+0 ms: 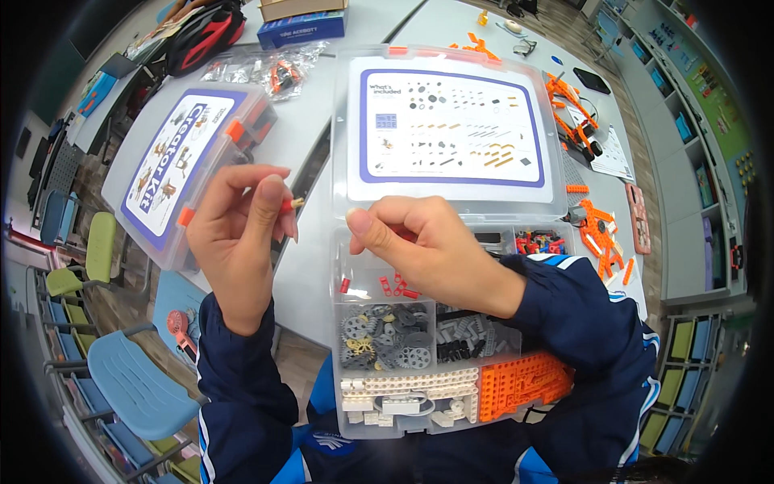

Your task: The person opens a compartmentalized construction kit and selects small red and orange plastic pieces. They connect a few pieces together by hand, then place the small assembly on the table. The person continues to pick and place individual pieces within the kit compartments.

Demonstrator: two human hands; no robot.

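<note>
My left hand (pixel 235 234) is raised over the gap between two tables. Between its thumb and fingers is a small red building piece (pixel 287 206), with a tan pin sticking out of it toward the right. My right hand (pixel 431 246) hangs above the open parts box (pixel 345 323), thumb pressed on the curled fingers. Whatever it may hold is hidden. Beneath it, a compartment has a few loose red connectors (pixel 398 285). Nearer me lie grey gears (pixel 395 335), white beams (pixel 411 381) and orange bricks (pixel 524 383).
The box's clear lid (pixel 451 194) stands open behind with a printed parts sheet. A closed kit box (pixel 161 234) sits on the left table. Orange builds (pixel 597 230), a phone (pixel 591 80) and a blue box (pixel 302 31) lie farther off. A blue chair (pixel 141 383) stands at left.
</note>
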